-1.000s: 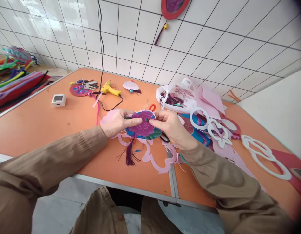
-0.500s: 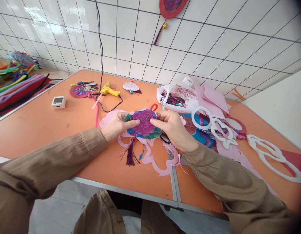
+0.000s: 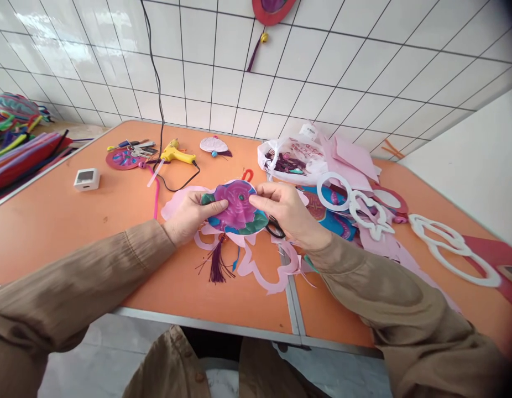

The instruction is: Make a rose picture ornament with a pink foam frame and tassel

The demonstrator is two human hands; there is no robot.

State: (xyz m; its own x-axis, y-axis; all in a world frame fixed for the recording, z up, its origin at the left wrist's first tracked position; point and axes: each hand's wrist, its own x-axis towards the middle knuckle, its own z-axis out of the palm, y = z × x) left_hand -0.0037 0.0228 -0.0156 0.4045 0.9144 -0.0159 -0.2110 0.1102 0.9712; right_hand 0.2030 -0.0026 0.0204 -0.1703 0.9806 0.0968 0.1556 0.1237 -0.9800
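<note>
Between my hands is a round flower-print fabric piece (image 3: 235,210), with a purple bloom, green leaves and a blue ground. My left hand (image 3: 193,214) pinches its left side, thumb flat on the print. On the upper right edge, my right hand (image 3: 287,213) grips it between thumb and fingers. Below hangs or lies a dark purple tassel (image 3: 217,262); its attachment is hidden. A red loop (image 3: 247,175) shows just behind the top edge. Pink cut-out scraps (image 3: 272,279) lie under and in front of the piece, and black scissor handles (image 3: 276,228) show partly beside my right hand.
A yellow glue gun (image 3: 177,153) with its cord lies behind my left hand, near a small white box (image 3: 87,179). On the right are a plastic bag (image 3: 297,160) of tassels, pink sheets (image 3: 351,157) and white cut-out frames (image 3: 455,249). Pipe cleaners (image 3: 26,160) lie far left.
My right thumb has shifted from the bloom's centre towards the piece's right edge, uncovering more of the print. The camera view has turned slightly right.
</note>
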